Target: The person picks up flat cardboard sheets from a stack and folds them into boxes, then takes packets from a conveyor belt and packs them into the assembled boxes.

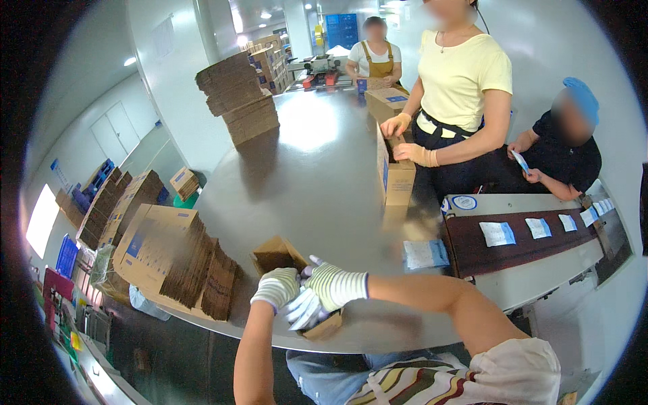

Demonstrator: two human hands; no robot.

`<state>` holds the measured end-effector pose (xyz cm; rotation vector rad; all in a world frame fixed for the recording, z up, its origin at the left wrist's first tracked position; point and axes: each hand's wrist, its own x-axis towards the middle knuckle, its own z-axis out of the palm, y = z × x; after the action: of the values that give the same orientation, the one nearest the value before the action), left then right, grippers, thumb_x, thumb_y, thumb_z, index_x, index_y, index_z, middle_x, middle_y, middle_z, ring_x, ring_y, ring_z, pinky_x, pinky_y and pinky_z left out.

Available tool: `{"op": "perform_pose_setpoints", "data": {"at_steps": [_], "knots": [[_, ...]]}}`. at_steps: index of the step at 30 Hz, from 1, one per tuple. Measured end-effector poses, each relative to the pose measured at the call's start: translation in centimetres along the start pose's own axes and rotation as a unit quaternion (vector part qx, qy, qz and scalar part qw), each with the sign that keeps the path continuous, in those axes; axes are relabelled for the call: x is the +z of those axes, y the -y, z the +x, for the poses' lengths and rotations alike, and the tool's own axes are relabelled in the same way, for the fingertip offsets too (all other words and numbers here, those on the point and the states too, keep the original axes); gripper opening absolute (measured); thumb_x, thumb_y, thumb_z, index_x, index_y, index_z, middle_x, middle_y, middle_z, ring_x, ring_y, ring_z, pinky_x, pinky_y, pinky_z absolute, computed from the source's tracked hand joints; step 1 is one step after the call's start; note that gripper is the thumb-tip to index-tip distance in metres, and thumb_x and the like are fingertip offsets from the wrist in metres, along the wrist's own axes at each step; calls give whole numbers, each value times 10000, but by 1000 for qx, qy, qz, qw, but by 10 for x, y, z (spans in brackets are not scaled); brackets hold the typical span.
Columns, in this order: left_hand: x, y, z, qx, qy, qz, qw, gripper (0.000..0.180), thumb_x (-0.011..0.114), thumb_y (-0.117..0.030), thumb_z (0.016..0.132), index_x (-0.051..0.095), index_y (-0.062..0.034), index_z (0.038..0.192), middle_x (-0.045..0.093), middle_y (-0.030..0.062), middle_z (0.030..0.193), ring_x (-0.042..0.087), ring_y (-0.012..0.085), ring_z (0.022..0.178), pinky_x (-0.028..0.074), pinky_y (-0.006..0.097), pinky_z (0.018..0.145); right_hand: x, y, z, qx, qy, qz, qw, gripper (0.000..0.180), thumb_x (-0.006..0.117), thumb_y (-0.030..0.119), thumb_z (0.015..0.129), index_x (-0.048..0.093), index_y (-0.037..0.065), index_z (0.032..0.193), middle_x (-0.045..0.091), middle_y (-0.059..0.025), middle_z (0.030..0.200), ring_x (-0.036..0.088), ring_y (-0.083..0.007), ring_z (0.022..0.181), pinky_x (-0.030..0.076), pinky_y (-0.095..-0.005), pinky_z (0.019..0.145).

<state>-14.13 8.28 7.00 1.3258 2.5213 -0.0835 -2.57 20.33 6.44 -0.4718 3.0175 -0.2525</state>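
In striped white work gloves, my left hand [277,289] and my right hand [337,287] meet over an open cardboard box [278,255] near the table's front edge. Between them, several white-and-blue packets [305,310] stand in a tilted bunch, and the fingers of both hands are closed around it. The gloves hide most of the box's inside; a near flap [324,327] hangs outward. To the right of my right hand, one more packet [425,254] lies flat on the steel table [317,182].
Flattened cartons [175,253] are stacked at the table's left edge, with another pile [236,98] farther back. At right, a dark conveyor belt [526,236] carries spaced packets. Across the table, a person in yellow handles a carton [399,182]; a blue-capped person sits beyond the belt.
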Motion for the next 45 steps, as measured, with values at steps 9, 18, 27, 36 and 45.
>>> {"op": "perform_pose_setpoints", "data": {"at_steps": [9,18,27,36,45], "knots": [[31,-14,35,38,269,50,961,353,542,-245,813,636,-64,1101,613,172,1135,586,368,1027,470,425,855,7,54,-66,-142,-65,43,987,476,538,424,844,555,43,1127,601,-199,1065,563,-356,1040,358,-456,1021],[7,-46,-18,143,184,26,972,297,493,-203,825,661,-16,983,644,212,989,619,354,931,485,413,789,32,46,-66,-97,-152,-94,979,251,473,192,838,612,60,1000,636,-130,956,598,-281,946,440,-405,916],[31,-58,-60,-1,-37,25,999,255,546,-313,827,635,-83,891,657,148,850,633,327,830,506,432,738,44,43,-110,-92,-411,89,903,363,718,265,713,552,107,994,563,-83,980,533,-263,954,425,-437,918],[26,-66,-57,-20,-66,13,998,252,551,-304,823,641,-72,865,656,163,861,623,341,836,494,448,742,130,20,-155,125,-260,178,941,371,695,293,754,551,69,1012,571,-133,1038,534,-316,973,416,-445,878],[27,-68,-59,-22,-66,37,997,277,542,-327,841,637,-73,898,663,146,900,633,320,859,501,435,746,134,2,-170,122,-132,234,955,371,634,334,820,541,70,1063,574,-151,1089,547,-322,1013,433,-439,884]]}}
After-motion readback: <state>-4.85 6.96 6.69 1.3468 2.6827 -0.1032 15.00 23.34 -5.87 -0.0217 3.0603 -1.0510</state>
